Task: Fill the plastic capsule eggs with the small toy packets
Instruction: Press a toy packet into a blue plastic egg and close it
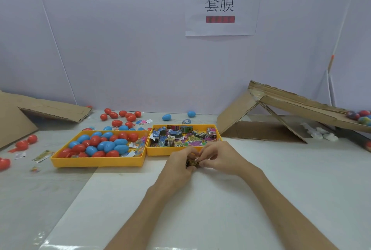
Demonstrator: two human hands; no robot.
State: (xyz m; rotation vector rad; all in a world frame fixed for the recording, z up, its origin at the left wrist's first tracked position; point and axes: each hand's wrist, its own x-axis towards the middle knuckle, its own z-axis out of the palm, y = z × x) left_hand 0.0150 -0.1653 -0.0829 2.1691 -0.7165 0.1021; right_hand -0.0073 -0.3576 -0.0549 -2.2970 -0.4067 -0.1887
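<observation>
Two yellow trays stand side by side on the counter, just beyond the hands. At the left, the egg tray holds a heap of red and blue capsule eggs. They lie every which way, so they share no long axis. Loose eggs are scattered behind it, toward 11 o'clock from the hands. Just beside its right wall, the packet tray is filled with small toy packets. It lies at 12 o'clock, its front rim just past the knuckles.

The left hand and the right hand meet in front of that tray. Their curled fingertips pinch one dark-and-gold packet between them. Whether they fold or squeeze it is too small to tell. Neither hand holds an egg.

The coming move probably turns on fetching an egg. The nearest ones lie at about 10 o'clock from the hands, on the left hand's side. That hand is the nearer and could reach across while the right hand keeps the packet.

Well apart at 2 o'clock, a cardboard ramp slopes down to the right, with coloured eggs gathered at its low end.
</observation>
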